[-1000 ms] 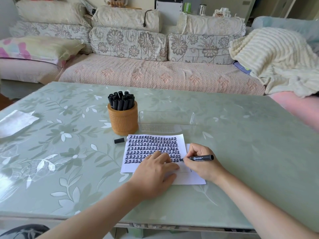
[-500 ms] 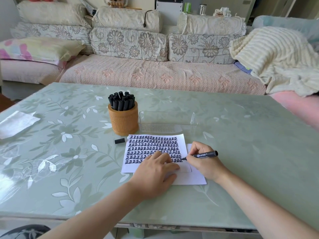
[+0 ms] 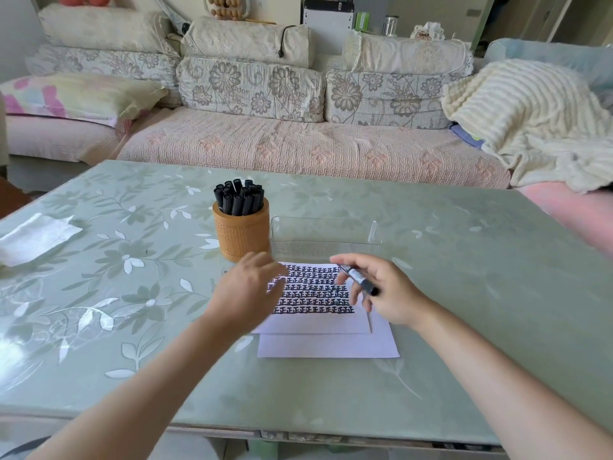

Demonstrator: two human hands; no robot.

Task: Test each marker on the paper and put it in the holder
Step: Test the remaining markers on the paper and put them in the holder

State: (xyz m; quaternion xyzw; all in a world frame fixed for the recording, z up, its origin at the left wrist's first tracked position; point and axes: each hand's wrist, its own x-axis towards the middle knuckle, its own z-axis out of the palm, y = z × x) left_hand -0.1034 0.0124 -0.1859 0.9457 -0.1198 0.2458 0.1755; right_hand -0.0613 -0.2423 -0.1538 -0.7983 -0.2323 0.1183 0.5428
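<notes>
The slim black plastic marker (image 3: 360, 279) is pinched mid-barrel between the thumb and curled fingers of the right hand (image 3: 388, 293), above the white paper sheet (image 3: 315, 322). It is judged light, rigid and smooth, so a mid-barrel hold is advised. The left hand (image 3: 248, 290), blurred, is seen with fingers loosely spread, the tan woven cylindrical holder (image 3: 241, 235) just beyond them.

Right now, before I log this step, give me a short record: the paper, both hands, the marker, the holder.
paper: rows of black test marks, second sheet underneath
left hand: open, blurred, over the paper's left edge, holding nothing
right hand: grip on marker, above the paper
holder: upright, holds black markers
clear tray: beside holder, behind paper
</notes>
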